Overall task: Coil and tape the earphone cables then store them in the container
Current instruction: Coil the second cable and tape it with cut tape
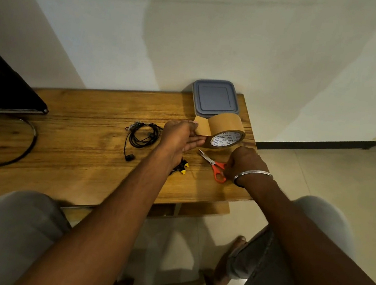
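A roll of brown tape (225, 129) hovers over the right end of the wooden table (83, 133). My left hand (180, 136) pinches its pulled-out free end. My right hand (243, 165) is closed by the roll's lower side, over the orange handle of the scissors (215, 166); what it grips I cannot tell. A coiled black earphone cable (142, 135) lies left of my left hand. A second earphone with yellow tips (182, 166) peeks out from under my left forearm. The grey lidded container (214, 98) stands behind the tape.
A dark monitor (1, 84) with a round wire stand (14, 143) occupies the table's left end. The table's right edge runs just past the tape and scissors. My knees are below the front edge, and a white wall rises behind the table.
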